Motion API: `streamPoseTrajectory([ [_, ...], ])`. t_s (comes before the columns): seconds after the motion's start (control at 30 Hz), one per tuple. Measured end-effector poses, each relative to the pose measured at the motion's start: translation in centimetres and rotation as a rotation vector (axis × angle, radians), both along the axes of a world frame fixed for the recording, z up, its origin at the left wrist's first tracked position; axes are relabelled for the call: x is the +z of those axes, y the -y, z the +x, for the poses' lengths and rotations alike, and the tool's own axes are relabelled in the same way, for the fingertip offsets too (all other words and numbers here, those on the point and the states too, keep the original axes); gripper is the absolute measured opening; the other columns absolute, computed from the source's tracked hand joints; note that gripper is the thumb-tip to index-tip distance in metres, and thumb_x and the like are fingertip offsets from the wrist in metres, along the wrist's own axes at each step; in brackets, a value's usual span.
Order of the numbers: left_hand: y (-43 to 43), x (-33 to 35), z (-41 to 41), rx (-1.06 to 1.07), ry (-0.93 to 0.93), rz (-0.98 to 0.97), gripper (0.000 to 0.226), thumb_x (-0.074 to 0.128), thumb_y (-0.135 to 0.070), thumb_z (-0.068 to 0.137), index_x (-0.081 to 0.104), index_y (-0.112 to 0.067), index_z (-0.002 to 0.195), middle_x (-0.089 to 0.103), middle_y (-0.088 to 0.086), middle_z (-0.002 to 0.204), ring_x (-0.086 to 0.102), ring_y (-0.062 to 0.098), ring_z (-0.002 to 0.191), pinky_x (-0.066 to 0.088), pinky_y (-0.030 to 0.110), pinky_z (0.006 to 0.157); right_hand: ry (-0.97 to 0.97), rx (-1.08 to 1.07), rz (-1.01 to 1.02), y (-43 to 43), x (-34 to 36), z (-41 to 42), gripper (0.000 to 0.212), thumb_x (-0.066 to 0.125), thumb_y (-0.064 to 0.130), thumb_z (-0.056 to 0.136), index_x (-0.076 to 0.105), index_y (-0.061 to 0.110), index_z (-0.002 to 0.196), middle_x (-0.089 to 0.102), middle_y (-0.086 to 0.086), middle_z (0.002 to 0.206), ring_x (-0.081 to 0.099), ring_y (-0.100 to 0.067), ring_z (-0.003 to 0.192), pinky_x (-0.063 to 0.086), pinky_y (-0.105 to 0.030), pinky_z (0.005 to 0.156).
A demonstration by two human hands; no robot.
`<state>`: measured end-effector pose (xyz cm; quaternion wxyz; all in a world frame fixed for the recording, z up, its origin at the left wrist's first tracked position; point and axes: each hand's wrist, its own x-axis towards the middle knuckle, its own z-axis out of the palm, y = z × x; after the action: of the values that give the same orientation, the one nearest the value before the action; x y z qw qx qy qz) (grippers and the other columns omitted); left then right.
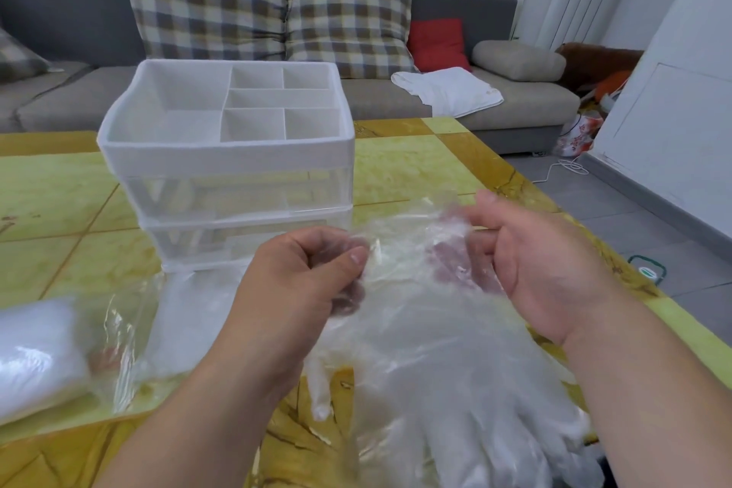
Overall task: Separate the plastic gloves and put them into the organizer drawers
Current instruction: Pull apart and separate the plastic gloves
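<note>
- Centre frame: my left hand [305, 281] pinches one edge of a clear glove [455, 361] at its cuff, thumb pressed against curled forefinger.
- Right of centre: my right hand [542, 269] grips the opposite edge of the cuff, its fingers curled behind the film and showing through it.
- The glove is stretched between both hands and hangs from them toward the lower right of the frame, fingertips down, over the table [416, 166].
- Just beyond my left hand stands the organizer [225, 154]: a divided white tray on top, with two clear drawers [245, 194] pushed in beneath it.
- Lower left: a pack [35, 357] of gloves in clear wrap, lying on the table.
- Top of frame: a sofa [515, 103].
</note>
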<state>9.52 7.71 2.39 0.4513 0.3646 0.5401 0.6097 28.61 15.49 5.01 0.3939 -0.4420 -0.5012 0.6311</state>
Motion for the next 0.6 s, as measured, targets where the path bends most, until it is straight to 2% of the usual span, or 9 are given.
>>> streamPoseTrajectory([
  [0.07,0.1,0.1,0.0,-0.002,-0.016,0.003,0.011,0.067,0.0,0.089,0.073,-0.009,0.084,0.066,0.0,0.067,0.058,0.013,0.055,0.051,0.025,0.054,0.071,0.116,0.027,0.3,0.4,0.2,0.038,0.077,0.037,0.074,0.075,0.009,0.099,0.075,-0.018,0.086,0.07,-0.032,0.074,0.053,-0.041,0.074],
  [0.13,0.2,0.3,0.1,-0.012,-0.028,0.002,0.013,0.068,0.001,0.088,0.073,-0.01,0.083,0.067,0.0,0.068,0.058,0.014,0.055,0.051,0.023,0.053,0.208,0.172,0.115,0.7,0.2,0.2,0.037,0.088,0.029,0.065,0.075,0.012,0.096,0.076,-0.018,0.09,0.072,-0.031,0.08,0.053,-0.043,0.08],
  [0.17,0.2,0.4,0.2,-0.018,-0.038,0.005,0.013,0.069,0.001,0.088,0.073,-0.01,0.082,0.067,0.0,0.069,0.059,0.014,0.055,0.052,0.023,0.053,0.244,0.158,0.142,0.7,0.0,0.1,0.039,0.09,0.025,0.064,0.074,0.01,0.097,0.076,-0.02,0.09,0.071,-0.03,0.079,0.052,-0.042,0.078],
  [0.23,0.3,0.6,0.2,-0.025,-0.056,0.014,0.014,0.07,0.001,0.086,0.073,-0.011,0.081,0.069,0.002,0.072,0.059,0.014,0.055,0.052,0.024,0.053,0.244,0.11,0.197,0.6,-0.4,-0.1,0.024,0.079,0.015,0.078,0.071,-0.001,0.093,0.073,-0.02,0.08,0.067,-0.025,0.068,0.048,-0.034,0.066],
  [0.3,0.5,0.9,0.1,-0.031,-0.054,0.031,0.017,0.071,0.003,0.085,0.073,-0.013,0.079,0.07,0.006,0.076,0.058,0.014,0.054,0.051,0.024,0.052,0.215,0.083,0.21,0.6,-0.1,-0.2,0.013,0.065,0.009,0.091,0.068,-0.003,0.086,0.07,-0.016,0.069,0.066,-0.023,0.059,0.048,-0.029,0.056],
  [0.37,0.6,1.3,-0.1,-0.045,-0.036,0.051,0.021,0.071,0.006,0.082,0.073,-0.014,0.078,0.07,0.007,0.076,0.057,0.013,0.054,0.05,0.022,0.051,0.163,0.063,0.181,0.7,0.4,0.0,0.02,0.057,0.01,0.097,0.069,0.001,0.083,0.07,-0.014,0.066,0.067,-0.026,0.058,0.05,-0.031,0.054],
  [0.47,0.6,1.5,-0.5,-0.067,0.04,0.055,0.025,0.073,0.01,0.075,0.071,-0.012,0.084,0.068,0.005,0.074,0.06,0.01,0.059,0.049,0.018,0.05,0.098,0.053,0.146,0.9,0.9,0.0,0.026,0.052,0.01,0.099,0.068,-0.002,0.083,0.069,-0.018,0.064,0.066,-0.03,0.055,0.048,-0.038,0.06],
  [0.53,0.6,1.5,-0.8,-0.104,0.111,0.028,0.032,0.075,0.004,0.065,0.071,-0.008,0.094,0.069,0.008,0.077,0.063,0.015,0.066,0.051,0.019,0.052,0.079,0.038,0.124,0.9,0.8,0.0,0.026,0.052,0.01,0.1,0.067,-0.005,0.086,0.069,-0.022,0.065,0.066,-0.03,0.052,0.047,-0.039,0.061],
  [0.6,0.6,1.6,-0.8,-0.152,0.198,-0.033,0.046,0.073,-0.002,0.063,0.07,0.0,0.109,0.074,0.018,0.092,0.068,0.026,0.078,0.056,0.024,0.059,0.089,0.035,0.11,0.9,0.7,-0.1,0.028,0.05,0.013,0.101,0.065,-0.009,0.092,0.069,-0.024,0.065,0.066,-0.032,0.05,0.046,-0.035,0.054],
])
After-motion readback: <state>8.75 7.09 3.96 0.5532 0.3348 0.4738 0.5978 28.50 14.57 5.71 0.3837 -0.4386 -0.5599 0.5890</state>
